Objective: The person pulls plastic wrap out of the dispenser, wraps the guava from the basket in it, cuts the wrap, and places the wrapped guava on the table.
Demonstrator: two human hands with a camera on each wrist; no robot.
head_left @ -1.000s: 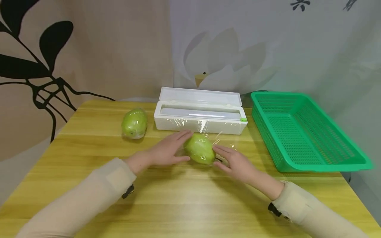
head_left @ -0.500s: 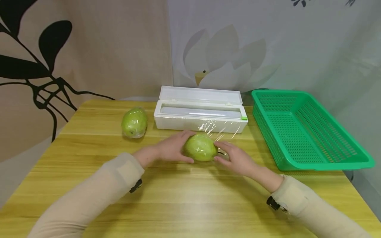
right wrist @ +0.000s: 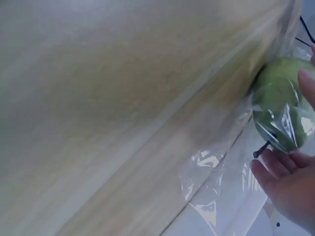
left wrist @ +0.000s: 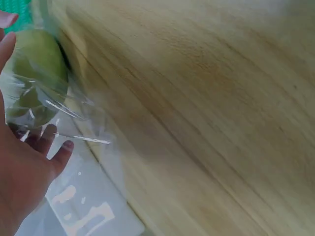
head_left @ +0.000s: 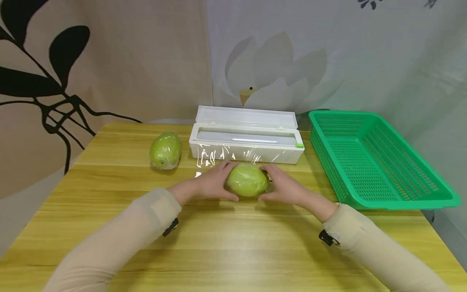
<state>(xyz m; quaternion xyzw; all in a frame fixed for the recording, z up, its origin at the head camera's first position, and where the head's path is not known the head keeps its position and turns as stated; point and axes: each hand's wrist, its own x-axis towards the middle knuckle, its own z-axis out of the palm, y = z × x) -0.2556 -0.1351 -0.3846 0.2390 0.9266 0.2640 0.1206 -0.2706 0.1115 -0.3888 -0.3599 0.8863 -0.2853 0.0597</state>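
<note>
A green pear lies on its side on the table, cling film drawn over it. My left hand grips its left end, fingers behind and thumb in front. At the other end my right hand holds it the same way; the dark stem shows beside those fingertips in the right wrist view. Clear cling film runs over the pear and past the left fingers. Behind, a white cling film dispenser stands with its lid up and the roll inside, film hanging down its front.
A second green pear, wrapped in film, sits at the back left of the wooden table. A green plastic basket stands at the right, close to the dispenser's right end. A printed cloth hangs behind the table.
Both hands have closed in on the pear, the right one moving left over its stem end. The pear has turned slightly, and the film between it and the dispenser has shifted and creased.
</note>
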